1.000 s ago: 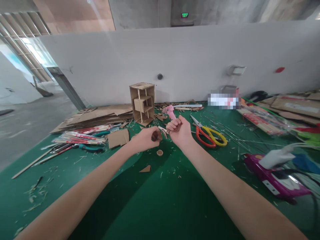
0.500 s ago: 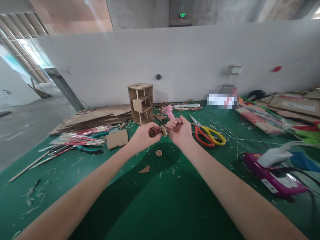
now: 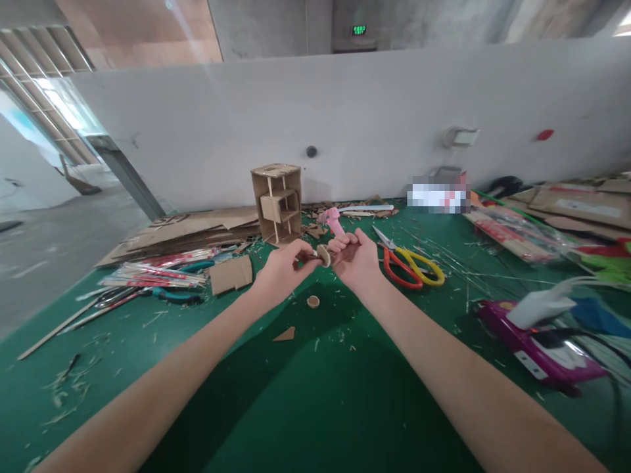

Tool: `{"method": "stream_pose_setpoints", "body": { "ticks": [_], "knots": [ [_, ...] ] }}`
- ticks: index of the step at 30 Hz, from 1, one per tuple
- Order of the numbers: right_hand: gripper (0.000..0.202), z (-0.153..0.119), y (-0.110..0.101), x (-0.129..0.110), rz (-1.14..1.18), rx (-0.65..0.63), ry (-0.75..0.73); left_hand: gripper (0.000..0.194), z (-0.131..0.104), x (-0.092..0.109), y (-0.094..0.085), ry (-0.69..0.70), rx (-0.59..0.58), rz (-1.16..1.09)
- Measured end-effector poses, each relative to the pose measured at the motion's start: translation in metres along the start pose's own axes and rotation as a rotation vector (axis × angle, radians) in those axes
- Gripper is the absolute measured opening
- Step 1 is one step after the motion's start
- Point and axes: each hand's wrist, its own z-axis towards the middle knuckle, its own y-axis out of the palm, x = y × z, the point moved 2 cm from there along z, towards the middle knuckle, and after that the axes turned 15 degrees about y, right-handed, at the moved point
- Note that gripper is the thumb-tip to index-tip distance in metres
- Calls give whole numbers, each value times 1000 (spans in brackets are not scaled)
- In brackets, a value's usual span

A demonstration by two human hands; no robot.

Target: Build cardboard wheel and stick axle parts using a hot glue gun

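Observation:
My left hand is closed, its thumb and fingertips pinching a short, thin pale stick that meets a small round cardboard disc. On the disc's other side my right hand has its fingers curled in at the edge, holding it. Just beyond those fingers is a pink glue gun with a white glue stick at its back; its handle runs behind my right fingers, and I cannot tell whether they touch. Below the hands lie a small round cardboard piece and a cardboard triangle.
A cardboard shelf-like box stands by the wall. Scissors with red and yellow handles lie to the right, near a purple power strip. Pliers, packaged sticks and flat cardboard lie left on the green table.
My left fingers have shifted slightly on the piece, and the disc has turned so that more of its flat face and the thin stick show. The right hand is nearly still.

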Motion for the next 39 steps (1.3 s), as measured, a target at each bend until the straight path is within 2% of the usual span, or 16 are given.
{"method": "stream_pose_setpoints", "body": {
  "ticks": [6,10,20,31,39],
  "knots": [
    [39,1,-3,-4,90,29,22,13,0,3,1,-163,-11,-222],
    [39,1,-4,-4,70,44,29,20,-1,3,5,-200,52,-316],
    [38,2,-6,0,57,14,36,24,-3,-4,9,-139,88,-233],
    [39,2,-6,5,28,17,52,13,-2,3,4,79,70,-4],
    [42,3,-4,7,-2,-5,50,14,-4,2,6,36,168,-40]
  ]
}}
